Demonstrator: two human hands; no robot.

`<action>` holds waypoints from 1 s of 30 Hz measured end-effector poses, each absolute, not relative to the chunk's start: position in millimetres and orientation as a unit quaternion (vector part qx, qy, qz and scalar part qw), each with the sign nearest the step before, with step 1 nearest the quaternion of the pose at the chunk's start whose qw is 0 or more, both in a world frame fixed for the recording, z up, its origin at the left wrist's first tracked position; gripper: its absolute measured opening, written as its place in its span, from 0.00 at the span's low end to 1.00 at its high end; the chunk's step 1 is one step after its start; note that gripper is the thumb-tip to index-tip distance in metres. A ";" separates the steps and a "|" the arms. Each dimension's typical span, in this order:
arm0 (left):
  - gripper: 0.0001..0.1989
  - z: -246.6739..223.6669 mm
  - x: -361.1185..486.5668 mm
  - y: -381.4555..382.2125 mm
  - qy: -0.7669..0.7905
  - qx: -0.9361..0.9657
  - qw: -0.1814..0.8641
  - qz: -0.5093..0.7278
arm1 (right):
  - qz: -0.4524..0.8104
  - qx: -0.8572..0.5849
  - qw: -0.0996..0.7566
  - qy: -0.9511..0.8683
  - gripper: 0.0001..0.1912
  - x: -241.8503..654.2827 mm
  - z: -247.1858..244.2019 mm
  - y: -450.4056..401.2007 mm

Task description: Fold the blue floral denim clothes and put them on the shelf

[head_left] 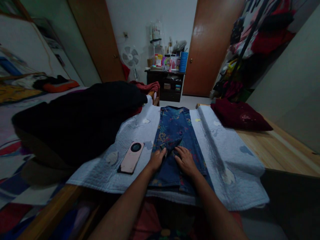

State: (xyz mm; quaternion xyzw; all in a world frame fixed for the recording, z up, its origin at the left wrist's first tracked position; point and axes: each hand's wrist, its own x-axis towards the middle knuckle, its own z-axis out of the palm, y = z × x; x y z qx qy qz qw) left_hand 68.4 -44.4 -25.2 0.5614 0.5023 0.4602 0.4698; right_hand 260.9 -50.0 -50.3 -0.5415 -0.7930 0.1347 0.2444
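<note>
Blue floral trousers (172, 125) lie lengthwise on a pale quilted cloth (225, 146), their near edges close to the front of the cloth. My left hand (157, 160) is closed on a bunched part of the trousers, its thumb pointing away from me. Close beside it, my right hand (186, 160) rests on the trousers with its fingers apart and slightly bent. Between the hands the fabric rises in a crumpled fold. A pink phone (131, 157) with a round camera lies left of my left hand, back side up.
A large black cloth (75, 116) is heaped at the left. To the right, a folded maroon cloth (241, 115) sits on a wooden surface (272, 146). Farther back stand a white fan (130, 56), a dark cabinet (163, 88) and a brown door (207, 50). Clothes hang at the upper right.
</note>
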 end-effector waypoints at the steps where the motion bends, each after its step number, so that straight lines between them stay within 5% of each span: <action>1: 0.26 -25.7 69.8 -45.0 0.492 0.579 0.474 0.445 | 0.135 -0.541 0.250 -0.791 0.22 261.0 -50.6 -50.2; 9: 0.22 -38.2 78.0 -53.1 0.499 0.716 0.359 0.332 | 0.122 -0.533 0.249 -0.799 0.14 258.7 -49.0 -52.1; 17: 0.28 -40.6 79.5 -64.1 0.481 0.825 0.207 0.211 | 0.158 -0.499 0.200 -0.828 0.20 278.1 -42.9 -75.4; 30: 0.15 -21.4 96.5 -80.9 0.462 0.861 0.054 0.205 | 0.259 -0.508 0.347 -0.745 0.30 287.4 -47.0 -93.2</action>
